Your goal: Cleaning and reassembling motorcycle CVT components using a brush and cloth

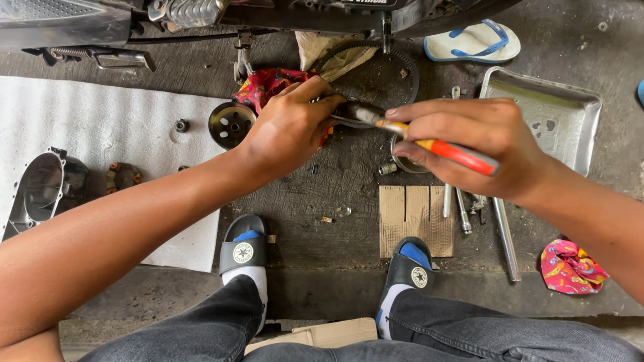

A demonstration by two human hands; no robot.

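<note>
My right hand (477, 140) grips a screwdriver with an orange handle (455, 153); its metal shaft points left toward my left hand. My left hand (288, 130) is closed around a small dark metal part (349, 112), held above a red patterned rag (268, 86). The screwdriver tip meets that part between my two hands. A round metal pulley (231, 124) lies on the floor just left of my left hand. A toothed drive belt (397, 62) loops on the floor behind my hands.
A scooter underside (199, 9) spans the top. A metal tray (545, 114) sits at right, with rods and sockets (505, 237) beside a cardboard piece (413, 216). An engine cover (47, 189) rests on a white sheet (88, 123). Another rag (569, 268) and sandals (473, 40) lie around.
</note>
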